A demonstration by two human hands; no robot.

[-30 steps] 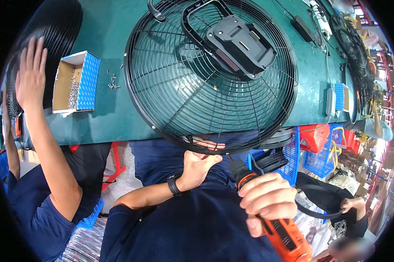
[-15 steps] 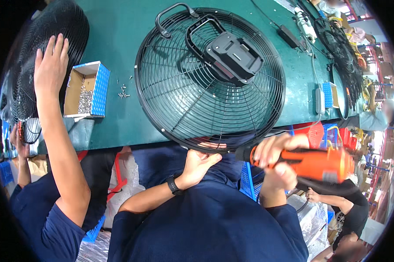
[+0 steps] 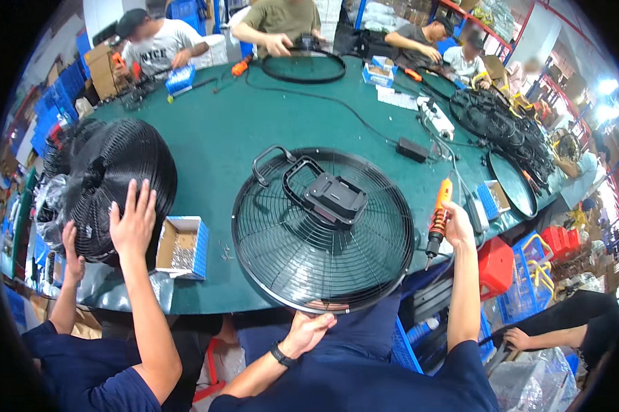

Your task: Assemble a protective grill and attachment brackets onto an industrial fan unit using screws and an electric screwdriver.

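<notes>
On green table [image 3: 241, 137] | open box [image 3: 180, 247]: small screws | left hand [image 3: 309, 331]: fan grille [image 3: 323, 230]

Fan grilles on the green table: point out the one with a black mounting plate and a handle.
It is the round black grille lying flat at the near edge, gripped below by the left hand. The neighbour's domed grille has neither.

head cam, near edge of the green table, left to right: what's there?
Co-worker's hand on black fan stack → open box of screws → round black fan guard, left hand at its rim → orange electric screwdriver in right hand → small blue box.
</notes>
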